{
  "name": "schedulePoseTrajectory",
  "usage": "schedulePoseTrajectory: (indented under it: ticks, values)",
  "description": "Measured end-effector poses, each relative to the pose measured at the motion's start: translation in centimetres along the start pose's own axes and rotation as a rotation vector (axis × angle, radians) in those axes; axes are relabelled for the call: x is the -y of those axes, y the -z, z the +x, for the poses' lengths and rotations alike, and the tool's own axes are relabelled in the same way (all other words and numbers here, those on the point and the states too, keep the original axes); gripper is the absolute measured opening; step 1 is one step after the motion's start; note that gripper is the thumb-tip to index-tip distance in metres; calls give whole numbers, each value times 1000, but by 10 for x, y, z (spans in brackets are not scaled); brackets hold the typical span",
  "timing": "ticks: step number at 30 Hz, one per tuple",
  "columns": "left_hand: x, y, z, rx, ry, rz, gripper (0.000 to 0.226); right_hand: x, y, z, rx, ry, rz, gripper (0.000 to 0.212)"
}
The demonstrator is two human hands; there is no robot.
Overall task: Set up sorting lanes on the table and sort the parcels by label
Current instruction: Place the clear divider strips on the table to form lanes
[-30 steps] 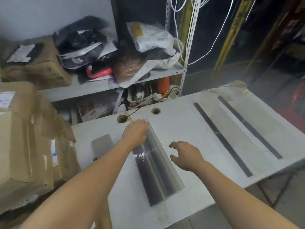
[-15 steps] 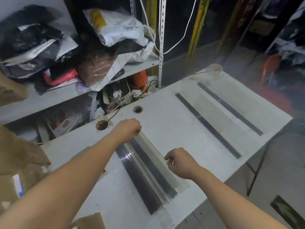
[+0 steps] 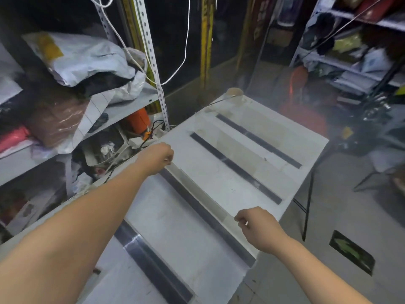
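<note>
A: Head view, quick notes. White table point(image 3: 197, 244) runs from near-left to far-right. Left hand point(image 3: 156, 157) at the table's far edge, fingers curled shut on the far end of a clear divider strip point(image 3: 197, 199). Right hand point(image 3: 257, 227) at the near-right edge, thumb and fingers pinched together on the strip's near end.

B: Strip's position?

A: Lies lengthwise across the table btwn the two hands, dark band along its left side. Can't tell if it's flat down or just above the surface.

B: Other lanes?

A: Two more dark-edged dividers towards the far-right corner: middle divider point(image 3: 235, 170), then far divider point(image 3: 258, 140), roughly parallel, well apart from each other. One more, near-left divider point(image 3: 151, 264), close to the near edge, left of the held strip.

B: Parcels?

A: None on the table. White poly mailer point(image 3: 87, 60) and brown wrapped parcel point(image 3: 54, 119) on the metal shelf point(image 3: 133, 106) beyond the far-left edge, piled w/ other bags. Labels unreadable.

B: Anything else?

A: Tape roll point(image 3: 235, 93) at the far corner of the table. White cable point(image 3: 186, 40) hangs by the shelf upright. Second shelf rack at top right, cluttered, blurry.
</note>
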State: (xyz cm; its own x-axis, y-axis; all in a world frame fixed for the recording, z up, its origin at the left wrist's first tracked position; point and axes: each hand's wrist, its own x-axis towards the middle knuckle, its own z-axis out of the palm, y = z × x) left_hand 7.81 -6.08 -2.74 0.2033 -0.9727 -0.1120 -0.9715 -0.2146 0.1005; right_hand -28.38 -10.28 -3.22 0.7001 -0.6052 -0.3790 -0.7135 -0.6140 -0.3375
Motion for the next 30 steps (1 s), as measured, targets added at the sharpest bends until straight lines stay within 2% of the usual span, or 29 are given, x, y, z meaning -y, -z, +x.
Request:
schedulePoseTrajectory:
  ticks: [11,15,22,30]
  values:
    - [-4,-5,53,6,3,-1,11,-19,-3,11,-52,-53,7,39]
    - [0,-6,56,57,32,20,13,-20,0,19,-57,-29,-11,37]
    - [11,-15,55,19,54,-25,5,-22,-3,30,-21,-45,-56,29]
    - [9,-12,59,52,35,31,7,-22,5,31,-16,-40,-36,33]
